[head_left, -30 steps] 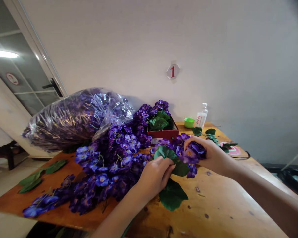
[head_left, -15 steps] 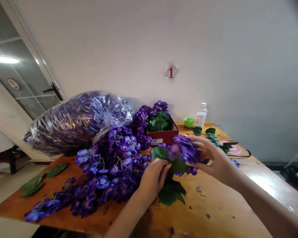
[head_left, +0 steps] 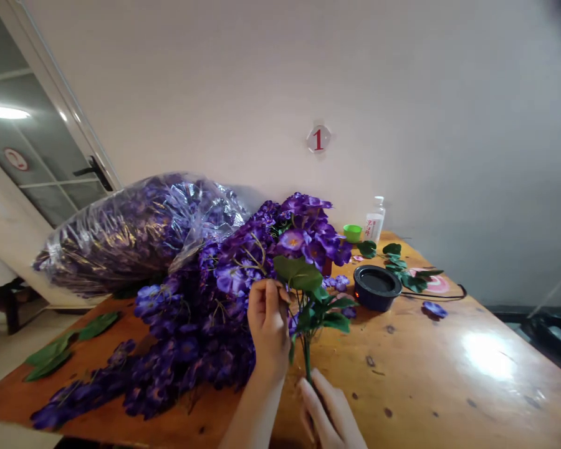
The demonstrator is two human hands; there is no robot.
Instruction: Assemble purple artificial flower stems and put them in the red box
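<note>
The left hand [head_left: 267, 324] stands upright over the near middle of the wooden table [head_left: 430, 368], its thumb and fingers pressed together at a green leaf [head_left: 297, 273] on an artificial purple flower spray [head_left: 303, 249]. The spray stands up in the air, clear of the tabletop, its blooms on top and just in front of a big heap of purple artificial flowers [head_left: 191, 337] piled to the left. The spray's thin green stem [head_left: 306, 355] runs straight down to the right hand [head_left: 330, 411], low at the near edge of the view. Its fingers [head_left: 314, 399] lie slightly spread about the stem's lower end, though whether they clamp it I cannot tell. Behind the heap sits a clear plastic bag [head_left: 135, 234] packed with more purple flowers, and loose green leaves [head_left: 70, 337] lie at the table's left end. To the right are a round black dish [head_left: 376, 287] with a tiny orange light, a scatter of green leaves [head_left: 395, 265], a single purple bloom [head_left: 434, 308] and a thin black cable [head_left: 442, 296]. At the far edge, a green cap [head_left: 352, 233] sits just beside a plastic bottle [head_left: 374, 226] — above them, a red numeral 1 plaque [head_left: 318, 138] marks the wall.
</note>
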